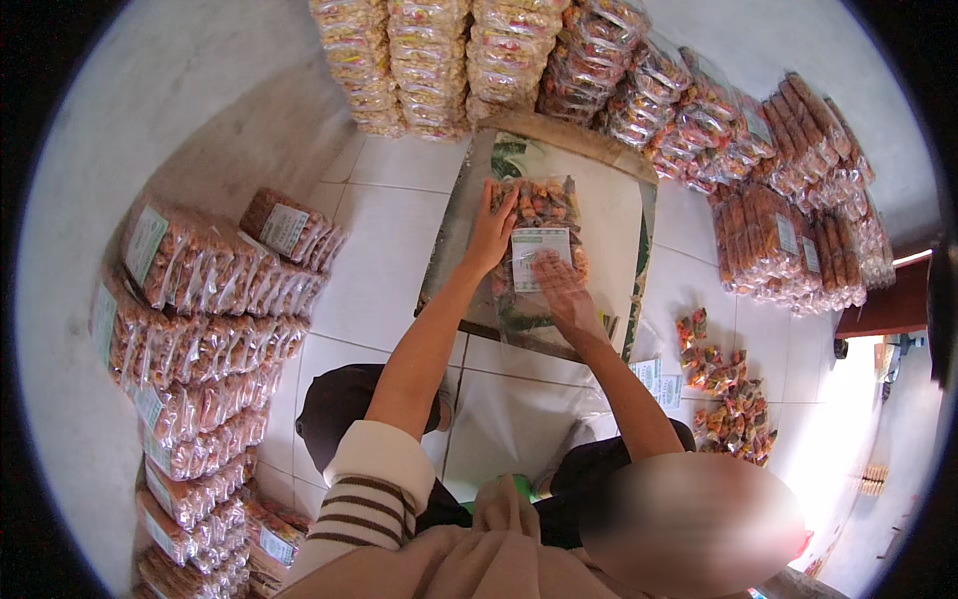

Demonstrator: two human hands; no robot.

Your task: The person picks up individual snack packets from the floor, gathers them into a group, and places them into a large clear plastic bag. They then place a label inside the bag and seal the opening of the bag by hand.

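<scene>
A clear plastic bag of colorful dried snack pieces (pixel 550 199) lies flat on a low, worn board-topped table (pixel 610 195) before me. A white and green printed label (pixel 530 238) sits on the bag's middle. My left hand (pixel 492 233) rests along the bag's left side, thumb spread from the fingers. Flat over the label's lower right part lies my right hand (pixel 563 288), blurred, its palm turned down. The bag's loose, unfilled plastic end stretches towards me beneath the right wrist. Neither hand is closed around anything.
Stacked packed snacks (pixel 217 269) line the left wall. Pale snack packs (pixel 429 67) and darker packs (pixel 591 60) stand behind the table. Long brown packs (pixel 756 224) are piled right. Small filled bags (pixel 737 412) and loose labels (pixel 658 382) lie on the tiled floor (pixel 382 262).
</scene>
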